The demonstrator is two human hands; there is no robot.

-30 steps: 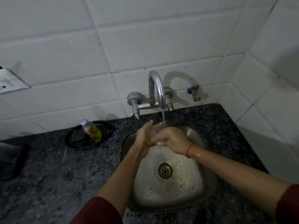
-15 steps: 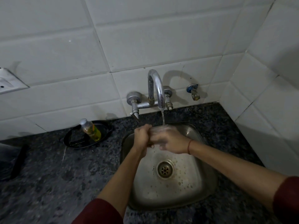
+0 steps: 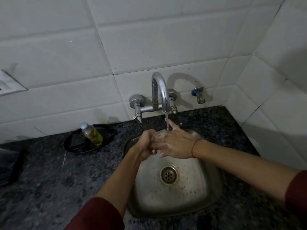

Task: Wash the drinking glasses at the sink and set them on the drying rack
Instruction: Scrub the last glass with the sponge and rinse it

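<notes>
- I see my left hand over the back of the sink, fingers curled tight round the left side of the drinking glass.
- My right hand wraps the glass's right side, back of the hand facing the camera, one finger lifted toward the tap; a red thread circles that wrist.
- The glass sits between both hands, directly under the faucet, and the water stream lands on it. I cannot tell which way its mouth faces.
- The drain lies below the hands, with droplets across the basin.
- On the dark counter to the left, a soap bottle stands tilted in a black tray.
</notes>
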